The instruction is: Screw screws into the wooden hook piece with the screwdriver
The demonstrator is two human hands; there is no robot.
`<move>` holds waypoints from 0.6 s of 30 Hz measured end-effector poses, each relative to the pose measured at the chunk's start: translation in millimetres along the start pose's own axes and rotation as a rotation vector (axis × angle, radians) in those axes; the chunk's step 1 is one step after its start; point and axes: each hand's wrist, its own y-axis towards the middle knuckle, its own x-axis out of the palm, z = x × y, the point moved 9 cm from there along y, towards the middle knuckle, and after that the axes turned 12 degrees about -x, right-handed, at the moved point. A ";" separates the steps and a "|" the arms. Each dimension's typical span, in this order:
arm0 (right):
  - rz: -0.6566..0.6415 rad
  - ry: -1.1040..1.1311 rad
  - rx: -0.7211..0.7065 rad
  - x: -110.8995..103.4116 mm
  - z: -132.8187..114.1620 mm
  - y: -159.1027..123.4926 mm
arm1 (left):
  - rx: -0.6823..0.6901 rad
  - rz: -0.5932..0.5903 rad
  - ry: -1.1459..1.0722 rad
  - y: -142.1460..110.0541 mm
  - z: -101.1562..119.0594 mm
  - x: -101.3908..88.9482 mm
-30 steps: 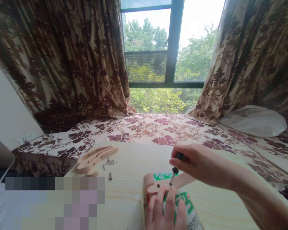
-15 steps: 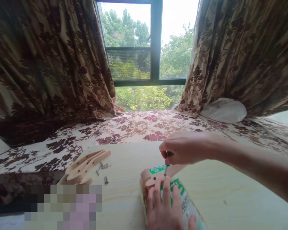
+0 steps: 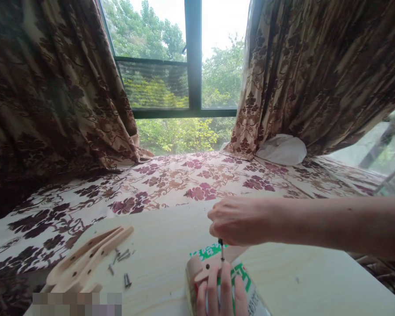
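My right hand is closed around the dark handle of a small screwdriver, most of which is hidden in the fist. The shaft points down, its tip at a hole or screw in a pale wooden piece. That piece lies on a white and green printed plastic package, and a second dark hole shows left of the tip. My left hand lies over wood and package with fingers stretched and apart, the fingertips on the wood just below the screwdriver. Its palm is cut off by the bottom edge.
Curved wooden pieces with holes lie on the pale tabletop at left. Several loose screws are beside them. Behind is a flower-patterned cloth, with a white bag by the curtain.
The view has shifted right, so the window and tabletop things sit further left. My right hand has turned about the screwdriver, its forearm now nearly level. My left hand stays on the wooden piece.
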 end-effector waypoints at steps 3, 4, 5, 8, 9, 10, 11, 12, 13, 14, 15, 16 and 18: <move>-0.089 0.083 0.013 6.1 6.9 -0.1 | -0.132 0.070 -0.050 -3.4 -4.7 3.5; -0.111 0.101 0.031 7.8 9.6 -0.9 | -0.144 0.073 -0.054 -4.6 -5.0 4.6; -0.134 0.122 0.047 9.8 11.7 -2.0 | -0.141 0.073 -0.058 -5.6 -4.5 4.8; -0.180 0.164 0.108 13.5 16.5 -6.2 | -0.118 0.047 -0.070 -5.7 -2.5 3.6; -0.196 0.172 0.125 14.2 17.3 -7.7 | -0.113 0.031 -0.070 -4.8 -1.7 3.1; -0.205 0.172 0.131 14.1 17.1 -8.8 | -0.113 0.013 -0.066 -3.6 -1.1 2.4; -0.200 0.163 0.119 12.4 15.5 -9.0 | -0.124 0.006 -0.061 -2.0 -1.5 0.6; -0.180 0.148 0.091 9.6 12.8 -8.5 | -0.131 -0.003 -0.052 -0.3 -1.9 -1.5; -0.151 0.131 0.053 6.2 9.4 -7.7 | -0.124 -0.025 -0.041 1.4 -1.7 -2.8; -0.115 0.112 0.011 3.0 5.7 -6.8 | -0.128 -0.048 -0.028 3.3 -3.2 -4.6; -0.078 0.097 -0.028 0.6 2.3 -6.2 | -0.059 -0.129 -0.010 3.8 0.8 -1.4; -0.046 0.089 -0.058 -0.2 -0.4 -5.8 | 0.017 -0.207 0.009 3.1 4.6 1.3; 0.014 0.096 -0.094 0.8 -3.1 -5.4 | 0.126 -0.319 0.047 0.5 6.5 3.8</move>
